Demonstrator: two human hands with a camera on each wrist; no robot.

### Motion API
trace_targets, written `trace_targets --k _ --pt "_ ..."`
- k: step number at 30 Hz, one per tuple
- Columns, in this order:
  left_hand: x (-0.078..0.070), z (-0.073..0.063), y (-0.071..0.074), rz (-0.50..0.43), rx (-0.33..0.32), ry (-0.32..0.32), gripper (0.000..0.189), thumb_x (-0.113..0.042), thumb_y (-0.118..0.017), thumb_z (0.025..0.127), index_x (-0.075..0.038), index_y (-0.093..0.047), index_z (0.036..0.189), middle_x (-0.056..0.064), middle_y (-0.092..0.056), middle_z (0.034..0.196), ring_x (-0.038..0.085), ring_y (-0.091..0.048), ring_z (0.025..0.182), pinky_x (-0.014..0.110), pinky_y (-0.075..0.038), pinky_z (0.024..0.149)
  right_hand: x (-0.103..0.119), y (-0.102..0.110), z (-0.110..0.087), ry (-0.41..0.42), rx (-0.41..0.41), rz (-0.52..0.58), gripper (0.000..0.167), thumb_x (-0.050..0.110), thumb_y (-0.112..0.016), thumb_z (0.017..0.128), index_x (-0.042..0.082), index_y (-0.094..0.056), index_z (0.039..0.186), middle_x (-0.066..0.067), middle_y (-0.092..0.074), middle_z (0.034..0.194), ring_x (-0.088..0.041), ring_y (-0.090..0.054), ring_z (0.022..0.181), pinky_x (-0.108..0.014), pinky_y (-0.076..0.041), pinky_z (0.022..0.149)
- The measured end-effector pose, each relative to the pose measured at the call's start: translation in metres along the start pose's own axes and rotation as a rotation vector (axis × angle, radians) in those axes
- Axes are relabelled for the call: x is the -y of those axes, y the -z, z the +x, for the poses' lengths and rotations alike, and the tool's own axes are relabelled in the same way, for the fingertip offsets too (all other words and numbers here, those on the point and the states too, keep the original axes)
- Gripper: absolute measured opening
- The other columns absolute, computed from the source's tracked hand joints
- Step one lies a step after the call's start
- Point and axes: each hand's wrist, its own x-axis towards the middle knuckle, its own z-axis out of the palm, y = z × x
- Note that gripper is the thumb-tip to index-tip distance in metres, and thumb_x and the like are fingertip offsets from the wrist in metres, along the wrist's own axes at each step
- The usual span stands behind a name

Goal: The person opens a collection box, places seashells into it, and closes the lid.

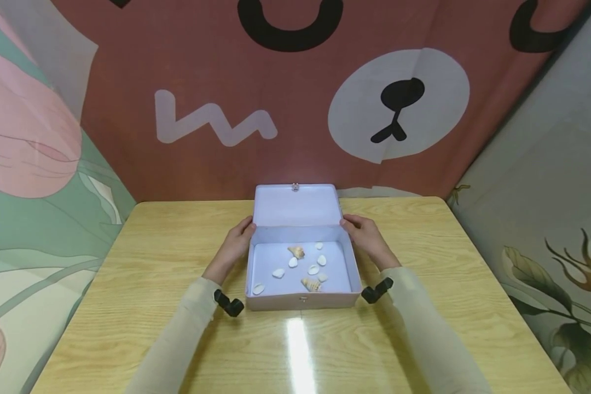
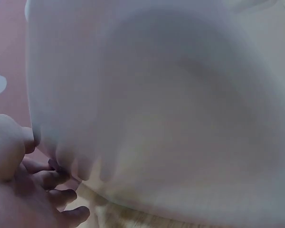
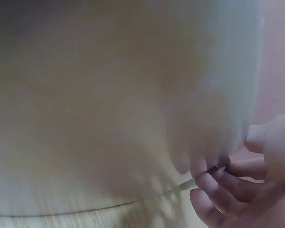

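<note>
A shallow hinged tin box (image 1: 330, 301) stands on the table with its lid (image 1: 295, 207) raised at the back. Two brownish spiral seashells, one farther back (image 1: 296, 251) and one near the front wall (image 1: 311, 284), lie on its pale floor among several small white seashells (image 1: 278, 273). My left hand (image 1: 233, 246) grips the box's back left corner by the hinge, and my right hand (image 1: 369, 241) grips the back right corner. In each wrist view the box's smooth side wall (image 2: 180, 118) fills most of the picture, with thumb and fingers bent around the corner.
The wooden table (image 1: 177, 246) extends to both sides of the box and in front of it. Right behind its far edge hangs a reddish-brown cartoon cloth (image 1: 295, 158). Patterned sheets hang at the left and right. A dark band with a small black device (image 1: 229, 303) sits on each wrist.
</note>
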Motion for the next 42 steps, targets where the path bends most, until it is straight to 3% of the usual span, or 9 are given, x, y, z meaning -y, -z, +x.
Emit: trace_targets --k 13,21,30,36,42 --pt "-0.0022 -0.0020 -0.0001 0.009 -0.017 -0.013 0.060 -0.032 -0.037 0.117 -0.008 -0.024 0.171 0.014 -0.027 0.178 0.034 -0.023 0.167 0.053 -0.023 0.136 0.0037 0.0003 -0.0040 0.046 -0.039 -0.011 0.056 0.038 -0.055 0.112 0.007 -0.050 0.159 -0.019 -0.056 0.159 -0.035 -0.059 0.141 -0.052 -0.056 0.113" --pt "-0.0013 -0.0020 -0.0008 -0.005 -0.035 -0.080 0.058 -0.026 -0.041 0.116 -0.005 -0.027 0.169 0.017 -0.034 0.174 0.033 -0.033 0.163 0.048 -0.031 0.133 0.0032 -0.0009 -0.0033 0.077 -0.069 -0.024 0.055 0.036 -0.059 0.110 0.007 -0.053 0.157 -0.020 -0.061 0.153 -0.034 -0.062 0.136 -0.048 -0.058 0.109" --pt "-0.0017 0.0003 0.0000 -0.006 -0.077 -0.173 0.058 -0.017 -0.046 0.114 -0.003 -0.029 0.168 0.017 -0.036 0.173 0.033 -0.034 0.163 0.048 -0.035 0.131 0.0068 -0.0028 -0.0030 0.104 -0.113 -0.044 0.051 0.030 -0.062 0.109 0.013 -0.056 0.156 -0.016 -0.065 0.147 -0.033 -0.065 0.128 -0.042 -0.061 0.098" --pt "-0.0056 -0.0004 -0.0010 0.022 -0.100 -0.230 0.063 -0.012 -0.049 0.112 0.000 -0.024 0.169 0.019 -0.034 0.173 0.033 -0.032 0.163 0.050 -0.031 0.133 0.0029 -0.0030 -0.0011 0.181 -0.147 -0.081 0.053 0.028 -0.063 0.108 0.013 -0.053 0.158 -0.018 -0.065 0.146 -0.037 -0.064 0.130 -0.046 -0.061 0.097" --pt "-0.0053 -0.0016 -0.0023 0.029 -0.118 -0.249 0.065 -0.009 -0.049 0.112 -0.004 -0.021 0.170 0.018 -0.032 0.175 0.033 -0.031 0.164 0.049 -0.031 0.133 0.0002 -0.0056 -0.0002 0.238 -0.179 -0.054 0.055 0.022 -0.064 0.107 0.011 -0.051 0.159 -0.019 -0.065 0.145 -0.038 -0.064 0.128 -0.053 -0.059 0.104"
